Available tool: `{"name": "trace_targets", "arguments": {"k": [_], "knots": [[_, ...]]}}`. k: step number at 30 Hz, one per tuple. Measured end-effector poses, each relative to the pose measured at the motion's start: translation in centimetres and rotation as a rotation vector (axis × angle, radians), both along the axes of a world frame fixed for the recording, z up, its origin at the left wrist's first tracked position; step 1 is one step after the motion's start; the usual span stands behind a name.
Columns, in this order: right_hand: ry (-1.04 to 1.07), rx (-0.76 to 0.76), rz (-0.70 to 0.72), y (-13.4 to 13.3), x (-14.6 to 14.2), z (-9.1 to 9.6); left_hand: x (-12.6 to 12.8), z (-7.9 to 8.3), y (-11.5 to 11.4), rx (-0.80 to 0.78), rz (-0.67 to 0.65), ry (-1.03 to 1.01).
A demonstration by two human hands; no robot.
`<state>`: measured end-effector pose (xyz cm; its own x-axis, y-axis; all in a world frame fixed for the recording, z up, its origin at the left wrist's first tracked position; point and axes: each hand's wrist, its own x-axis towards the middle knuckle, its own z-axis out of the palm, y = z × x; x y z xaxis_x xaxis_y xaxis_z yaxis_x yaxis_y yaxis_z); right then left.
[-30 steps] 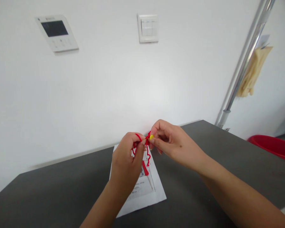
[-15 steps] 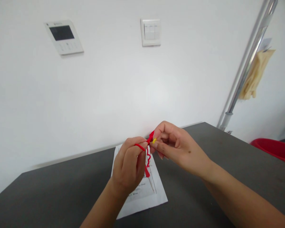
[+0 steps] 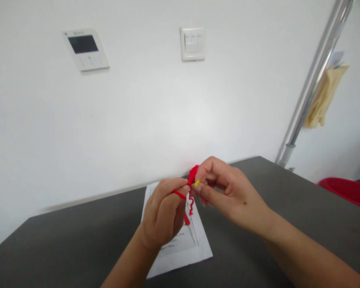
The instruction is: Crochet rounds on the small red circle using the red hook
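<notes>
Red yarn in a two-handed pinch above the bench

From where I sit, the yarn is up off the surface, between my hands and a little short of the wall. My left hand has its fingers closed on it, one strand running across the index finger. On my right hand, thumb and index are nearly together on a small yellow piece just beside the red. A crinkled yarn end hangs below, over the paper sheet.

For room, I have dark bench top spreading left and right of the sheet. The back edge runs close along the wall, just beyond my fingertips, so forward is the tight side. The right edge slants away from the far corner, with a red basin past it.

A slim red-handled tool shows on the sheet, partly behind my left hand. The white wall carries a screen panel and a switch plate. A metal pole leans at my right, pale yellow gloves hanging beside it.
</notes>
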<state>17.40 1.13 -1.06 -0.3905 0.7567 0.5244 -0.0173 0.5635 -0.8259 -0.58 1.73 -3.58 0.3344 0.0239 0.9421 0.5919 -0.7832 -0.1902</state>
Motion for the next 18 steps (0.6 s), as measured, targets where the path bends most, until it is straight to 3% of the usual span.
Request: {"name": "trace_targets", "arguments": {"k": [8,18], "knots": [[-0.127,0.014,-0.039,0.7,0.2,0.0,0.4,0.1,0.1,-0.067,0.022,-0.039],[0.038,-0.23,0.186,1.8,-0.1,0.1,0.3,0.4,0.6,-0.065,0.051,0.07]]}}
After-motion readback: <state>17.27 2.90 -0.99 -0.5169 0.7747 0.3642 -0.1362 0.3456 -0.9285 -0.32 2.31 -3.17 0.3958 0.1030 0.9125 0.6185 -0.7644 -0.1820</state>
